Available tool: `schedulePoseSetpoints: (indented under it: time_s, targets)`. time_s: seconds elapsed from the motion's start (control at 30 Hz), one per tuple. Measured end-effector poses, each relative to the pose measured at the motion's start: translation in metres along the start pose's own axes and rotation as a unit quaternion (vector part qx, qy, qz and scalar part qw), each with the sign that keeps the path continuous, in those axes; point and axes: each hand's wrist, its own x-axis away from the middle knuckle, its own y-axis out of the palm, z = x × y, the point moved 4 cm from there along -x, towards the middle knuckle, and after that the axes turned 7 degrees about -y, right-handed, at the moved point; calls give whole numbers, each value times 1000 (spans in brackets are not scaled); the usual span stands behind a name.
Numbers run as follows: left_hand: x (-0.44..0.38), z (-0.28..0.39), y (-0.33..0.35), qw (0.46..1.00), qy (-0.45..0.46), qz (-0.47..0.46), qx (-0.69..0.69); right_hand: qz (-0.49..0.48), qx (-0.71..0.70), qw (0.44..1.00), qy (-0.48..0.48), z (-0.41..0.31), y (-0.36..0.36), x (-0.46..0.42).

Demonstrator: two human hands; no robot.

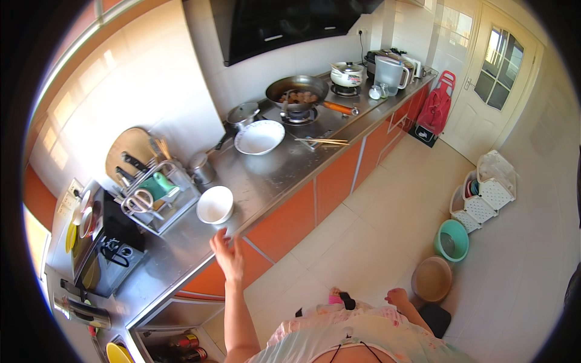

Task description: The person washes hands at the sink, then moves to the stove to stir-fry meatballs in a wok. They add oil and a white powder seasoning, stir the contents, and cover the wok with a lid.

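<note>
My left hand [228, 256] reaches out at the counter's front edge, fingers apart, holding nothing. Just beyond its fingertips stands a white bowl [215, 205] on the steel countertop. Low at my right side is my right hand [397, 297], its fingers curled; whether it holds anything is unclear. A wide white bowl with a patterned rim [259, 137] sits beside the stove, near a pair of wooden chopsticks [323, 141]. On the burner rests a wok [297, 93] with browned pieces of food and a utensil in it. A lidded steel pan [243, 114] stands at its left.
A rack [159, 199] with knives, scissors and a green-handled peeler stands left of the white bowl, by a metal canister [201, 168] and a microwave oven [106, 249]. An open cabinet with bottles [184, 341] lies below. Basins [451, 240] and white baskets [497, 181] line the right wall.
</note>
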Motion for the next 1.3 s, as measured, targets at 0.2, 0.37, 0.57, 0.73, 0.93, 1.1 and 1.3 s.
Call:
schedulePoseSetpoints:
  time_s: [0.2, 0.37, 0.57, 0.73, 0.93, 1.1, 1.3]
  targets:
    - [-77, 89, 149, 989, 99, -96, -55, 143, -257, 938, 186, 5, -100, -45]
    - [-165, 125, 243, 971, 201, -101, -84, 201, -330, 874, 295, -1, -126, -76]
    - [-273, 137, 347, 929, 176, -121, -303, 161, -370, 856, 322, 15, -139, -155]
    - [-339, 132, 407, 822, 81, -249, -506, 39, 191, 978, -74, 95, -146, -221]
    - [-371, 84, 454, 863, 66, -254, -431, 198, -432, 858, 196, 310, -61, -227]
    - [-391, 129, 423, 881, 107, -208, -411, -73, 121, 990, 25, 237, -83, -346]
    - [-362, 156, 387, 928, 11, -269, -259, -166, 196, 966, -18, 177, -185, -435]
